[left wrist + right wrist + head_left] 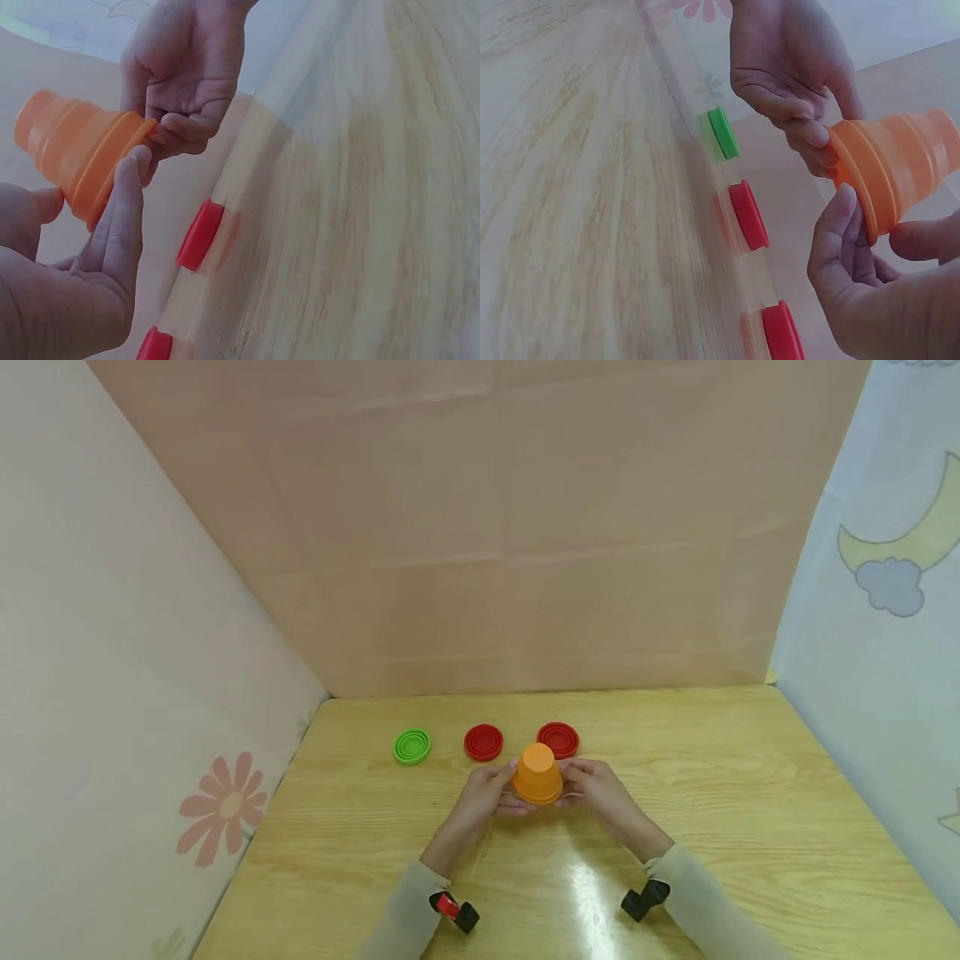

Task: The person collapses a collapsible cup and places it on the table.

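Note:
An orange collapsible cup (537, 774), drawn out into its stepped cone, is held above the table between both hands. In the head view its narrow base faces up and its wide rim down. My left hand (480, 793) pinches the rim from the left, thumb on the wall and fingers under the edge. From the other side my right hand (600, 789) pinches the rim in the same way. Both wrist views show the cup's ridged wall (82, 150) and the fingertips at its rim (855, 180). The inside of the cup is hidden.
Behind the hands, a green flattened cup (412, 747), a red flattened cup (483, 742) and another red one (558, 739) lie in a row on the wooden table (712, 777). The orange cup overlaps the right red one in the head view. Walls enclose the table's back and sides.

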Motion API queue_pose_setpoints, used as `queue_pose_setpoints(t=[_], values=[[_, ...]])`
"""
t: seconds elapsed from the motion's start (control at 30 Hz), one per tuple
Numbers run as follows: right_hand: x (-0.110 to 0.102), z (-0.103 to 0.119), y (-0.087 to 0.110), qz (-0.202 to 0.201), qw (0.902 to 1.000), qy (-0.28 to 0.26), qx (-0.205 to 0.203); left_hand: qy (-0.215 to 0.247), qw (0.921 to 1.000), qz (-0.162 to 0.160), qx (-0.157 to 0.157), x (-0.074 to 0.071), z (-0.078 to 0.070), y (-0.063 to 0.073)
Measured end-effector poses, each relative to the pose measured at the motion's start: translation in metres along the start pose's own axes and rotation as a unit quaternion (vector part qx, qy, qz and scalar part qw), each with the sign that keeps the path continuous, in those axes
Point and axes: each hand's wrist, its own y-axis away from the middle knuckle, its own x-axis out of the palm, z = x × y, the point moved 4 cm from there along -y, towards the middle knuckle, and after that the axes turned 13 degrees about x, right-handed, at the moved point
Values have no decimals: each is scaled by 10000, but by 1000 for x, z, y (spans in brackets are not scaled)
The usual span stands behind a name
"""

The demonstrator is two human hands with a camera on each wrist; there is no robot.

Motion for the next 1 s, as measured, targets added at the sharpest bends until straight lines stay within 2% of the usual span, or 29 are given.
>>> queue_pose_setpoints(t=[0.1,0.2,0.37,0.67,1.0], values=[[-1,0,-1,-18,9999,-42,111,251,9996,10,-129,0,1,-1],[0,0,-3,-52,9998,-63,191,352,9993,71,-112,0,2,-1],[3,2,-4,106,9999,36,17,409,9991,136,-56,-1,5,-2],[5,-4,-5,316,9994,118,10,239,9994,156,-180,-2,12,4],[4,-4,-7,131,9982,540,-208,-52,9994,200,-264,-3,12,1]])
